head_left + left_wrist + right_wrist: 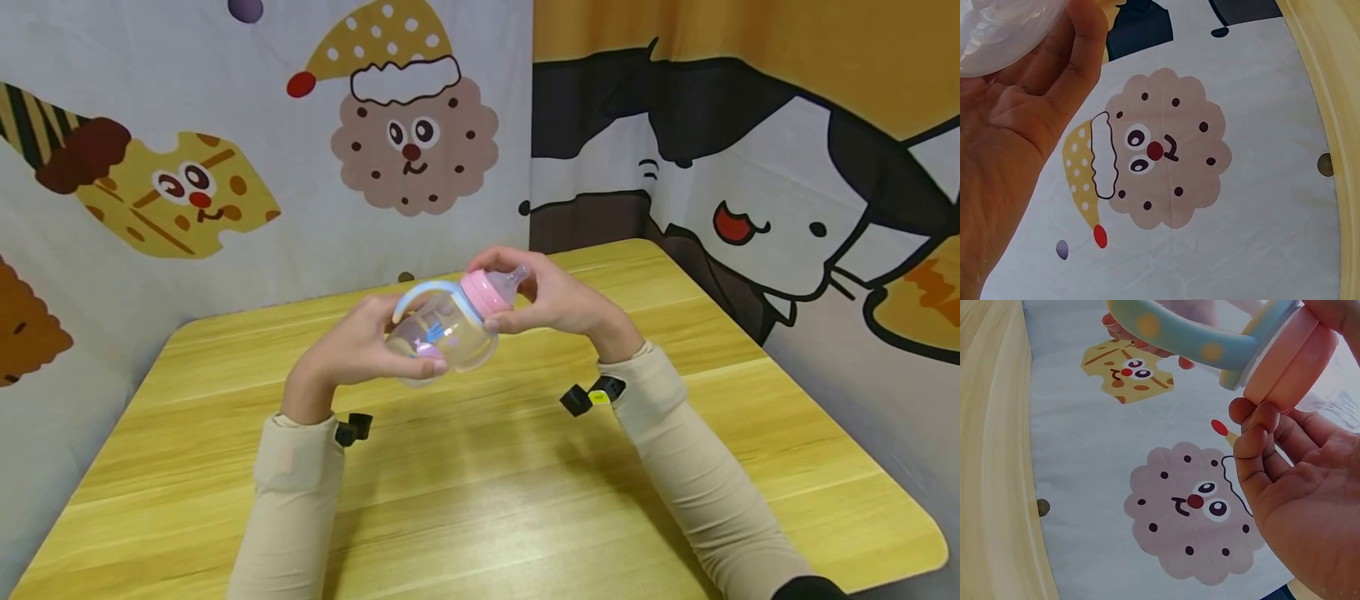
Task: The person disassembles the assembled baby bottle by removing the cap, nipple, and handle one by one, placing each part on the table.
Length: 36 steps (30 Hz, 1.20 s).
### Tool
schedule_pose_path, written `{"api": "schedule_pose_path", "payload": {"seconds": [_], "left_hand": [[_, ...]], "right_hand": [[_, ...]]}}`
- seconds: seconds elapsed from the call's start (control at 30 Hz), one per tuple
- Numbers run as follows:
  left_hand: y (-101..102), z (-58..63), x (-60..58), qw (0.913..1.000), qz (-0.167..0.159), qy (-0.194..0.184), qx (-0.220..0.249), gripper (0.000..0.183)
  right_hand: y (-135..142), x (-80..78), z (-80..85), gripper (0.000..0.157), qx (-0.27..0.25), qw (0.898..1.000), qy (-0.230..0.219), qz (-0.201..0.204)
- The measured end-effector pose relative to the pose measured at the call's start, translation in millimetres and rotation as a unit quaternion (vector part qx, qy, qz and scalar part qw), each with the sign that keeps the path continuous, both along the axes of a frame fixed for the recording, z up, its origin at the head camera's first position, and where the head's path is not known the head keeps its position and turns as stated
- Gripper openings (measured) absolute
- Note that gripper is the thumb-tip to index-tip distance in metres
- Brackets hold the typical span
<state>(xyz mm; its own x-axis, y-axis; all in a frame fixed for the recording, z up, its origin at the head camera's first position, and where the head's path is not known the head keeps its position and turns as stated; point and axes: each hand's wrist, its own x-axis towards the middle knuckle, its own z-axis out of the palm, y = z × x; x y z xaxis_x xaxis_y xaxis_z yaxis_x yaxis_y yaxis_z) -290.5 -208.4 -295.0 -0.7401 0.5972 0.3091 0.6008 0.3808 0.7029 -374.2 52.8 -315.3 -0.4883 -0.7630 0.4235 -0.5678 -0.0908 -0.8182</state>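
Observation:
A clear baby bottle [457, 337] with a pink collar, a translucent teat and a blue-and-yellow handle is held tilted above the table, its teat toward the upper right. My left hand [360, 346] grips the bottle's body near its base, thumb across the front. With thumb and fingers my right hand [551, 296] pinches the pink collar [1291, 359]. The handle [1191, 337] arches over the bottle's side in the right wrist view. Only the rounded bottom of the bottle [1010, 37] shows in the left wrist view, against the left fingers.
A wood-grain table [465, 508] lies beneath both hands. Behind it hangs a white curtain [300, 225] printed with cartoon biscuits and cheese; a cartoon cat cloth [757, 167] covers the right side. Small black devices [356, 427] are strapped at both wrists.

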Motion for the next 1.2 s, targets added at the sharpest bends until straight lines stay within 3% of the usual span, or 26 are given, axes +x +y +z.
{"api": "schedule_pose_path", "payload": {"seconds": [0.37, 0.57, 1.0, 1.2], "left_hand": [[-12, -22.9, -20.5, 0.9999, -0.013, -0.005, -0.008, 0.044], [-13, -23.0, -19.8, 0.9998, -0.014, -0.005, -0.015, 0.043], [-14, -21.7, -19.2, 0.9995, -0.023, -0.012, -0.019, 0.045], [-14, -22.0, -18.5, 0.9994, -0.025, -0.018, -0.016, 0.047]], "right_hand": [[2, 0.6, -0.3, 0.058, 0.012, 1.000, 0.009, 0.001], [1, -0.6, -1.8, 0.056, 0.013, 1.000, 0.014, 0.012], [3, 0.8, -0.1, 0.055, 0.032, 0.999, 0.030, -0.003], [2, 14.7, 11.8, 0.054, 0.035, 0.999, 0.027, 0.001]]}}
